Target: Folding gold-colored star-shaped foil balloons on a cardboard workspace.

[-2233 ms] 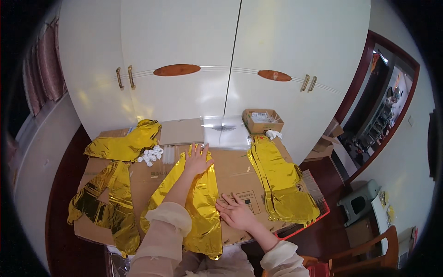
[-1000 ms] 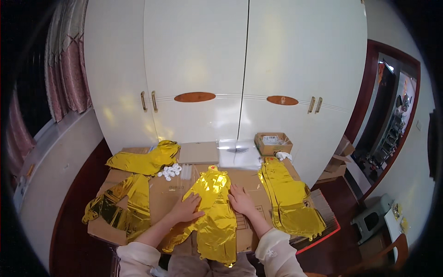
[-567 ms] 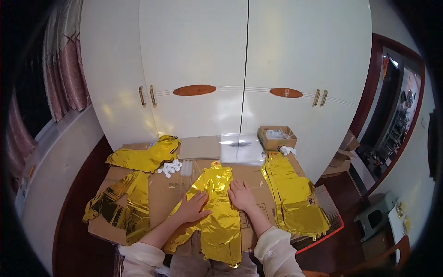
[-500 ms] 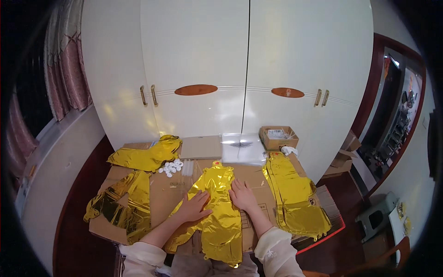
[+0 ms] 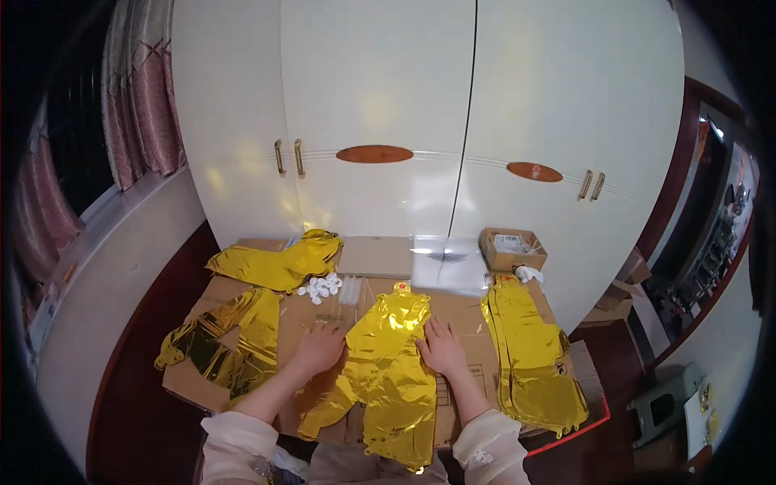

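Your left hand [image 5: 319, 347] lies flat with its fingers spread and released on the cardboard [image 5: 453, 315] covering the bench, its edge touching the left side of the gold foil balloon [image 5: 388, 364]. Your right hand [image 5: 442, 349] rests the same way against the balloon's right side, fingers open and grasping nothing. The balloon lies flat in the middle of the cardboard, its lower end hanging past the near edge toward you. That overhang is the weak spot: I judge a push from either palm could slide the slick foil off the edge. Pressing hard could crease or puncture it. Left of the balloon, the small white pieces [image 5: 321, 287] sit close enough for a sleeve to scatter them. Right of the balloon, the stack of gold foil [image 5: 533, 360] also overhangs and could slip
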The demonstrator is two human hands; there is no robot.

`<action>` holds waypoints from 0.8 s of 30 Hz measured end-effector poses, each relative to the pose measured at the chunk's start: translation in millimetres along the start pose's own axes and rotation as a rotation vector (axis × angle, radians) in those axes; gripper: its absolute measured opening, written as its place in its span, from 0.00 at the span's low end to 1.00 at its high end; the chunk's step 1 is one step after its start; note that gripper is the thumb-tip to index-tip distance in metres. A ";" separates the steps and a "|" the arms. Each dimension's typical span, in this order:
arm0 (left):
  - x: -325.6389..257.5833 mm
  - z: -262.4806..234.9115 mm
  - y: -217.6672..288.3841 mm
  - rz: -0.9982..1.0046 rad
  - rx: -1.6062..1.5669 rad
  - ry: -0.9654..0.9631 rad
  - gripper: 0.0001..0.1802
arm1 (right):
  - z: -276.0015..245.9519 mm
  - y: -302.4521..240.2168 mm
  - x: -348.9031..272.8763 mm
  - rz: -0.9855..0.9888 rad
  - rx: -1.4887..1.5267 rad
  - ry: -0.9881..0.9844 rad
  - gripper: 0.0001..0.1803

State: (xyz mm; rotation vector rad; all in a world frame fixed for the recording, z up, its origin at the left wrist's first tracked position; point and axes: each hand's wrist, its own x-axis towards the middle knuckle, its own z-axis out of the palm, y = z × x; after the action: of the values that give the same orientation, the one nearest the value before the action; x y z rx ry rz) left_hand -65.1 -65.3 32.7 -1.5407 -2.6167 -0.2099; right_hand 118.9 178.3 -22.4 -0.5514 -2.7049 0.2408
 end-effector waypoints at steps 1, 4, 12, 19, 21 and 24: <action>13.5 6.5 -6.3 0.126 0.078 0.106 0.17 | -0.1 -1.2 1.2 -0.005 0.013 0.002 0.33; 70.1 28.5 -15.9 0.422 0.265 0.346 0.14 | -0.1 3.7 0.5 0.000 0.029 0.004 0.34; 163.8 30.1 -19.3 0.725 0.537 0.309 0.04 | -0.5 0.8 0.0 0.015 0.043 -0.024 0.34; 171.4 40.9 -56.0 0.772 0.515 0.322 0.05 | -3.0 2.2 1.7 0.020 0.063 -0.045 0.34; 167.6 40.3 -61.1 0.729 0.503 0.290 0.04 | -4.6 0.5 0.9 0.025 0.064 -0.050 0.34; 161.4 32.7 -60.2 0.717 0.500 0.253 0.03 | -5.1 1.2 1.0 0.026 0.065 -0.039 0.33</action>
State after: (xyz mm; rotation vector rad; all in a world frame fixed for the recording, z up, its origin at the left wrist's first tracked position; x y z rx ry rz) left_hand -196.4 50.4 21.2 -1.9464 -1.6154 0.2673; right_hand 120.5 180.3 -17.7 -0.5690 -2.7183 0.3491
